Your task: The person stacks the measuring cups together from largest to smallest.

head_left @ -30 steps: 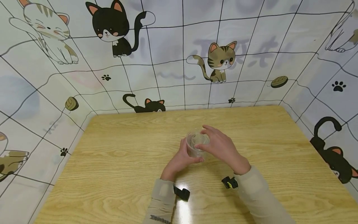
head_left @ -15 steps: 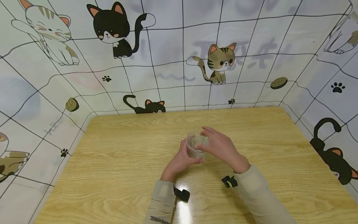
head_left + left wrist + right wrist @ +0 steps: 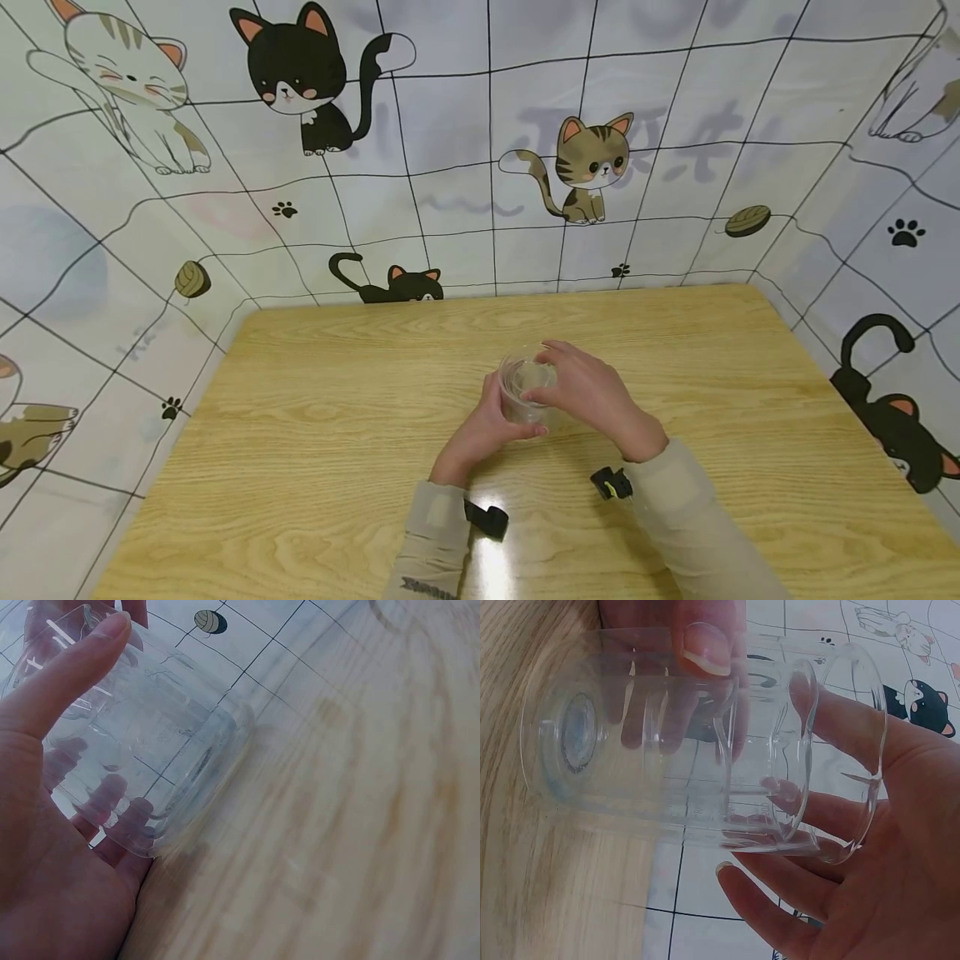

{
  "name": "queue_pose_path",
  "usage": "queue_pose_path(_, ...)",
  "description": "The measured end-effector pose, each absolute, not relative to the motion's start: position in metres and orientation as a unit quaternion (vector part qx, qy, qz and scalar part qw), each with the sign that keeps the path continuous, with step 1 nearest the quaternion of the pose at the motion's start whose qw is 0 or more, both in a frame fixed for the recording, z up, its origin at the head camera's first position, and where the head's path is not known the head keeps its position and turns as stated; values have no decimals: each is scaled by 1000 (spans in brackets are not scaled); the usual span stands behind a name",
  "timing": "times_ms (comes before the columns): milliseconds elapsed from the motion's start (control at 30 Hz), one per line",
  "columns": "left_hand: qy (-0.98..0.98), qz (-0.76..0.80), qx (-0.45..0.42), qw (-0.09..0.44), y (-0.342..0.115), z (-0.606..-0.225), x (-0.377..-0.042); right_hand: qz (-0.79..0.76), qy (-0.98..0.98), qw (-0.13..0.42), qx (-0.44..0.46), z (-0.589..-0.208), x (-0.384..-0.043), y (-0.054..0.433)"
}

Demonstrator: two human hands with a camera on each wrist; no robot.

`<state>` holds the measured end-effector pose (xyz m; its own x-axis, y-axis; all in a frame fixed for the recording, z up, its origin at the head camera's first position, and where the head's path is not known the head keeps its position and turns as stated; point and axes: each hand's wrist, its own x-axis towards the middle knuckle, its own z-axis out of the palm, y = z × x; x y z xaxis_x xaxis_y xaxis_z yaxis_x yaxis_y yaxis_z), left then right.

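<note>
A clear beaker [image 3: 517,410] stands on the wooden table, with smaller clear vessels nested inside it. In the left wrist view its base touches the tabletop. My left hand [image 3: 487,427] grips the outer beaker low on its side, thumb on the near wall and fingers behind. My right hand [image 3: 592,392] reaches over the top from the right, its thumb and fingers around the rim of the inner beaker [image 3: 836,761]. In the right wrist view that inner rim sticks out past the outer one. How many vessels are nested is hard to tell through the transparent walls.
The light wooden table [image 3: 337,400] spreads around both hands. A white grid-patterned wall covering [image 3: 450,200] with cartoon cats encloses its back and sides. Each wrist carries a small black camera mount, the left one [image 3: 489,520] close to the tabletop.
Almost nothing differs. The right hand has shifted very slightly left with the inner rim, while the left hand keeps its grip on the outer beaker in the same place.
</note>
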<state>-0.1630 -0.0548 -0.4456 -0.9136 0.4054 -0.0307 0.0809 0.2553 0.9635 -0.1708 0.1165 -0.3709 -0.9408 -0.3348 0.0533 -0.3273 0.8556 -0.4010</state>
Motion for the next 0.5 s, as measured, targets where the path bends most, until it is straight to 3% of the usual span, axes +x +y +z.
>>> queue_pose_path(500,769,604,155,141,-57,-447,-163,-148,975,33,-160,-364,-173,110)
